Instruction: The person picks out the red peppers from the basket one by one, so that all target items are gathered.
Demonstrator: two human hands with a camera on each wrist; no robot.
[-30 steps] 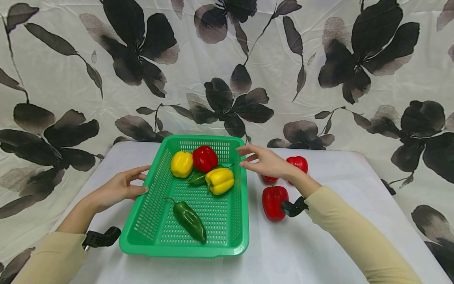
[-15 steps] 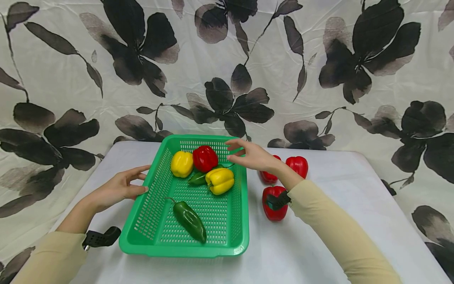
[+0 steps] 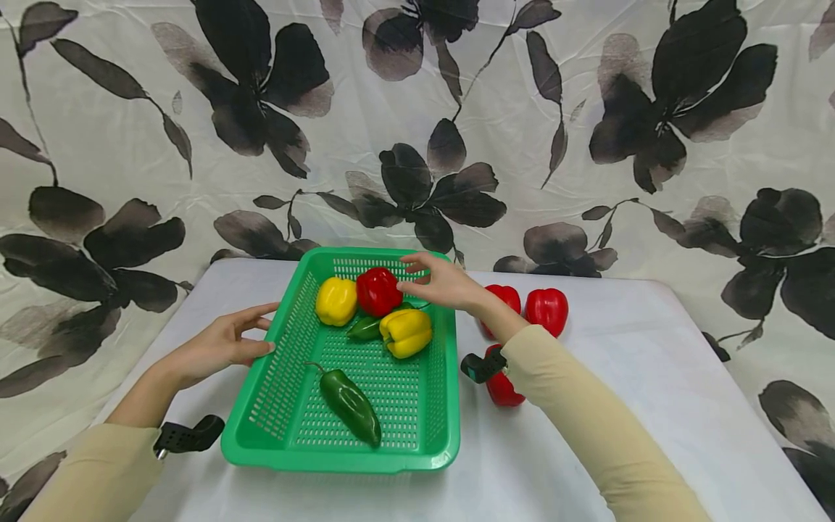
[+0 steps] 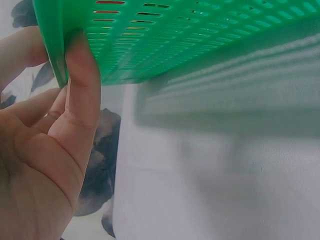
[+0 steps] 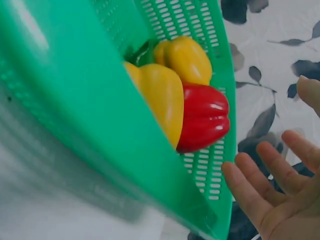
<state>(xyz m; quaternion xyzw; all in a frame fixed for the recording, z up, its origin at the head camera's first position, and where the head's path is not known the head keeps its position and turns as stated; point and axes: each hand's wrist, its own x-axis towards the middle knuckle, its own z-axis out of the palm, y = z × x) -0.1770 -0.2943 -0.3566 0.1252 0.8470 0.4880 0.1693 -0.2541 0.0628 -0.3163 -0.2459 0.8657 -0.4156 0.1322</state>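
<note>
A green slotted plastic basket sits at the table's middle left. My left hand pinches its left rim; in the left wrist view the thumb lies against the outer wall. My right hand is over the basket's far right corner, fingers loosely bent and holding nothing, with fingertips close to a red bell pepper. Beside that pepper are two yellow bell peppers, one to the left and one nearer. A green pepper is partly hidden under them. Another long green pepper lies nearer the front.
Right of the basket, three red bell peppers rest on the white table: one at the back right, one partly behind the right forearm, and one nearer. A floral cloth hangs behind the table.
My right hand has moved left from the basket's right rim, across its far corner toward the red bell pepper. The left hand and the basket's contents stay as they were.
</note>
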